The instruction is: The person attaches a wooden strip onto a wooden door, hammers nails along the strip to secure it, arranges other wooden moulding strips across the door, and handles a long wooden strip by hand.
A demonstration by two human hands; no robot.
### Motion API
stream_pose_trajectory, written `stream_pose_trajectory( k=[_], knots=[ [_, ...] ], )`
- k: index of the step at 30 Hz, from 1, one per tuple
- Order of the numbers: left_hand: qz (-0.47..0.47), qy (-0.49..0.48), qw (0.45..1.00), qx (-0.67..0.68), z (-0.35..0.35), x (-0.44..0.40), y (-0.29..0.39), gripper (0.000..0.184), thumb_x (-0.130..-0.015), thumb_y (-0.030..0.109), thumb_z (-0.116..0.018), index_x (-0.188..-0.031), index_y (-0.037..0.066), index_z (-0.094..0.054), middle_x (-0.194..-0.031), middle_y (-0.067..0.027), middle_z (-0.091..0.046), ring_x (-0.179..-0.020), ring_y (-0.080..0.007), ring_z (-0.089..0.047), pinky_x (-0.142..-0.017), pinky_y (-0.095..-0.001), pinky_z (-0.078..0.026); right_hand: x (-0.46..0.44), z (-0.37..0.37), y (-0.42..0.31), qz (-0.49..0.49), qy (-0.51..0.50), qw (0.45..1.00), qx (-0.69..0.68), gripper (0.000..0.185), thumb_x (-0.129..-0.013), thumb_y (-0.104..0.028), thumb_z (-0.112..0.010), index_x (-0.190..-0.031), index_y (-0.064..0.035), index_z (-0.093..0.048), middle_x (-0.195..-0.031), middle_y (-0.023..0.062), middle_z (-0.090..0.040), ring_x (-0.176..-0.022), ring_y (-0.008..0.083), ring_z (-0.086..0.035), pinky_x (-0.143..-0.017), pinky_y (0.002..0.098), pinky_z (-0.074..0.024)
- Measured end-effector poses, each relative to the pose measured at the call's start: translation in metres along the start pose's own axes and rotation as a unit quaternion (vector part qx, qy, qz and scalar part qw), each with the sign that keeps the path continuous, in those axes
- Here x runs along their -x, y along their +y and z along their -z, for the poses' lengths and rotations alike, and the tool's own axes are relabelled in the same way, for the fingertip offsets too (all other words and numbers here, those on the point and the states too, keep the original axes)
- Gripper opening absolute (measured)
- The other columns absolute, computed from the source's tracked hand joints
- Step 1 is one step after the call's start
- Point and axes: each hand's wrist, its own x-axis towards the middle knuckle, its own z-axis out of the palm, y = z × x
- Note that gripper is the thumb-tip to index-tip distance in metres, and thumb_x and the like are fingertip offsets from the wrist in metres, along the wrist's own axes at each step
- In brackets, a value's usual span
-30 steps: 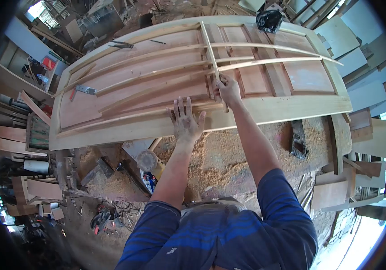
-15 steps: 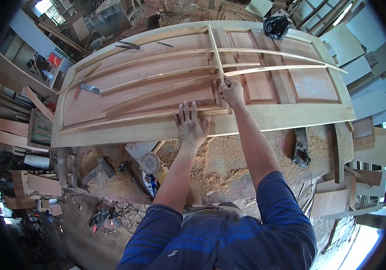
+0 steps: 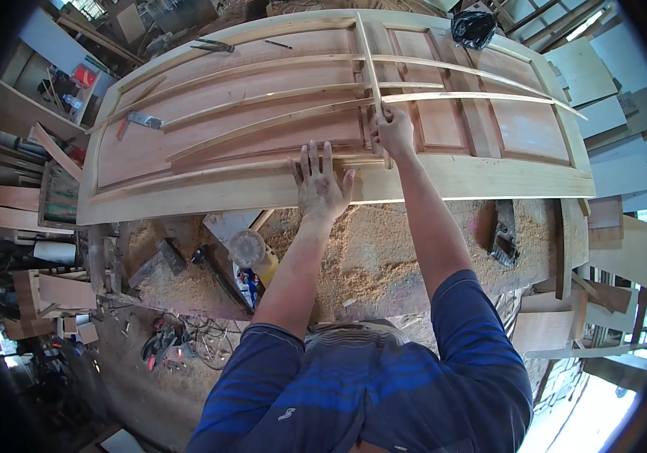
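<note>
A panelled wooden door (image 3: pixel 444 177) lies flat across the workbench. My left hand (image 3: pixel 320 185) rests on its near edge beside a long moulding strip, palm down and fingers spread. In my right hand (image 3: pixel 394 134), closed fingers hold the lower part of a thin wooden strip (image 3: pixel 367 57) that runs crosswise over the door. Several long thin strips (image 3: pixel 263 119) lie lengthwise on the panels, some passing beneath or against the crosswise one. Whether the strip's near end touches the door frame is partly hidden by my right hand.
Pliers (image 3: pixel 212 46), a pencil (image 3: pixel 279 44), a metal-bladed tool (image 3: pixel 144 120) and a black plastic bag (image 3: pixel 473 29) sit on the door. Sawdust, a hand plane (image 3: pixel 502 234) and a round container (image 3: pixel 246 248) are on the workbench (image 3: pixel 384 257). Wooden boards stand at the right.
The view has shifted, so the door sits higher in it. Both hands keep nearly the same places on the door, the right one still holding the crosswise strip.
</note>
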Motion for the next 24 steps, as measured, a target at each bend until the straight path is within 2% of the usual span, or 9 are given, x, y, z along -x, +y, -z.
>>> stream_pose_trajectory(
  k=[7, 13, 19, 22, 24],
  knots=[
    [0.001, -0.004, 1.000, -0.003, 0.000, 0.000, 0.001, 0.089, -0.108, 0.062, -0.052, -0.175, 0.008, -0.031, -0.179, -0.0242, -0.030, -0.169, -0.0414, -0.020, -0.138, -0.0645, -0.004, 0.003, 0.002, -0.005, -0.017, -0.014, 1.000, 0.007, 0.043, -0.106, -0.011, -0.069, -0.148, -0.0020, -0.068, -0.086, 0.0104, -0.078, -0.066, 0.0179, -0.078, -0.056, 0.0333, -0.0636],
    [-0.001, -0.002, 1.000, -0.003, -0.003, 0.001, -0.001, 0.089, -0.108, 0.063, -0.051, -0.175, 0.009, -0.030, -0.179, -0.0239, -0.029, -0.169, -0.0407, -0.019, -0.138, -0.0652, 0.000, -0.011, 0.007, 0.003, -0.108, -0.040, 0.982, -0.147, 0.042, -0.106, -0.011, -0.074, -0.145, 0.0042, -0.066, -0.098, 0.0105, -0.080, -0.068, 0.0182, -0.076, -0.061, 0.0319, -0.0668],
    [-0.009, 0.009, 1.000, -0.017, -0.003, 0.000, 0.000, 0.088, -0.108, 0.063, -0.051, -0.174, 0.009, -0.033, -0.178, -0.0239, -0.032, -0.168, -0.0413, -0.023, -0.138, -0.0650, -0.003, -0.012, 0.026, 0.019, -0.063, -0.107, 0.977, -0.175, 0.044, -0.105, -0.023, -0.080, -0.138, 0.0043, -0.072, -0.099, 0.0094, -0.080, -0.079, 0.0125, -0.075, -0.068, 0.0303, -0.0646],
    [-0.008, 0.009, 1.000, -0.021, -0.003, 0.000, 0.001, 0.087, -0.108, 0.064, -0.051, -0.174, 0.008, -0.035, -0.178, -0.0239, -0.033, -0.168, -0.0412, -0.024, -0.138, -0.0648, -0.003, -0.012, 0.036, 0.032, -0.054, -0.086, 0.983, -0.152, 0.046, -0.106, -0.029, -0.080, -0.138, 0.0031, -0.073, -0.100, 0.0085, -0.081, -0.079, 0.0119, -0.074, -0.068, 0.0298, -0.0625],
    [-0.013, 0.014, 1.000, -0.024, -0.003, -0.001, 0.002, 0.086, -0.108, 0.063, -0.052, -0.172, 0.008, -0.037, -0.177, -0.0244, -0.034, -0.167, -0.0417, -0.025, -0.138, -0.0650, -0.004, -0.006, 0.045, 0.039, -0.059, -0.099, 0.982, -0.148, 0.054, -0.102, -0.034, -0.083, -0.141, 0.0016, -0.072, -0.102, 0.0098, -0.082, -0.082, 0.0137, -0.076, -0.072, 0.0312, -0.0633]
  ],
)
